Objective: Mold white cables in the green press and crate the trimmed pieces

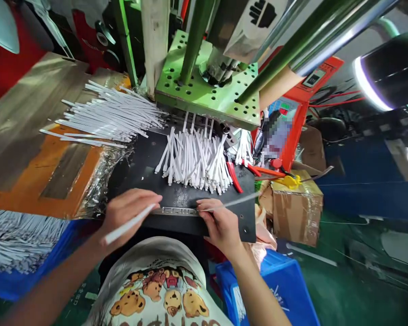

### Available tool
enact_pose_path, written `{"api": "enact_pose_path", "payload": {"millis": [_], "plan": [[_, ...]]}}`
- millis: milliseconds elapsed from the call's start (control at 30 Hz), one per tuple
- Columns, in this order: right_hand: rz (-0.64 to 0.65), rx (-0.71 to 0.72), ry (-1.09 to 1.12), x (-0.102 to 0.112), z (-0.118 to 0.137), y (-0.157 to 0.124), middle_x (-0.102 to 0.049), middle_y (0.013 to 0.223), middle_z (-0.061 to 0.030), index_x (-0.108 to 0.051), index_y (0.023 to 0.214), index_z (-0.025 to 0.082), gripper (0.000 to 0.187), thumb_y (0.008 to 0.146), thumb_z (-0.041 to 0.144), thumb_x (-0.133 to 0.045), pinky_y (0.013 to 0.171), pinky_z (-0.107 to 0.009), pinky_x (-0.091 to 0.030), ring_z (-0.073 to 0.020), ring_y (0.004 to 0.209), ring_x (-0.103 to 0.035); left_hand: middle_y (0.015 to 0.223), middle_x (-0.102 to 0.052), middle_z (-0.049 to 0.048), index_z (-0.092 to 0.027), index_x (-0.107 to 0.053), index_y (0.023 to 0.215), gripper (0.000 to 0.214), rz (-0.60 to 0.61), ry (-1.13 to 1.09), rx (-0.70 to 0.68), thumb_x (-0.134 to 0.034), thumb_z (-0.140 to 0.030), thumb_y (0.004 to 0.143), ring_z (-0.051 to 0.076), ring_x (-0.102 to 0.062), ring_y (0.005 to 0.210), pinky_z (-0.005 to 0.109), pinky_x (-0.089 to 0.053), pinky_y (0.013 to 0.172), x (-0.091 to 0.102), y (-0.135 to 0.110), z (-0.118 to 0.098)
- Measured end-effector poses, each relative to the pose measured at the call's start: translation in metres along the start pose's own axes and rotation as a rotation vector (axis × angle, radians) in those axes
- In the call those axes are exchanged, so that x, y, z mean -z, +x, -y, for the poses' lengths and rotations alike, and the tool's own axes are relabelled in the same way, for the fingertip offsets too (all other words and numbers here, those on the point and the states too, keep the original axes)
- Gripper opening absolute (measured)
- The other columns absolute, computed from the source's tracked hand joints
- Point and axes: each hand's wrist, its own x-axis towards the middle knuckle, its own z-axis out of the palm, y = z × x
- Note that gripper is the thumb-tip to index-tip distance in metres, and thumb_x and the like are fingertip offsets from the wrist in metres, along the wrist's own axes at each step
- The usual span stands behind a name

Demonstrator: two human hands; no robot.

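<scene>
My left hand (131,210) is closed, with a flat white strip (129,225) along its palm side and one end pointing toward me. My right hand (222,222) pinches the other end of a narrow slotted metallic strip (179,211) that spans the gap between both hands, just above the black work plate (141,172). A thin pale strip (241,199) runs out past my right fingers. Whether these pieces are all one is unclear. Beyond my hands lies a heap of short white cables (197,158) with small metal ends facing me.
A green press plate (209,95) on posts overhangs the back. White strips (112,113) are piled at left on a wooden table (13,136). Red-handled pliers (234,176) lie right of the cables. A cardboard box (297,208) and blue bin (289,285) stand at right.
</scene>
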Motion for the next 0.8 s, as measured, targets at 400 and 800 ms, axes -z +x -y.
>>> {"api": "enact_pose_path", "payload": {"millis": [400, 800], "plan": [[-0.054, 0.161, -0.113, -0.021, 0.004, -0.016, -0.068, 0.099, -0.0104, -0.059, 0.11, 0.018, 0.02, 0.094, 0.008, -0.055, 0.077, -0.037, -0.054, -0.0214, 0.091, -0.064, 0.099, -0.071, 0.0062, -0.013, -0.062, 0.104, 0.012, 0.215, 0.193, -0.213, -0.061, -0.009, 0.093, 0.019, -0.066, 0.095, 0.035, -0.047, 0.082, -0.044, -0.008, -0.015], [0.511, 0.04, -0.389, -0.01, 0.034, 0.156, -0.067, 0.099, -0.0117, -0.07, 0.106, 0.014, 0.026, 0.1, 0.018, -0.045, 0.08, -0.031, -0.052, -0.0217, 0.089, -0.067, 0.099, -0.067, 0.0071, -0.015, -0.063, 0.106, 0.014, 0.306, 0.583, -0.194, -0.052, -0.02, 0.099, 0.022, -0.061, 0.092, 0.035, -0.045, 0.079, 0.024, 0.04, 0.032]]}}
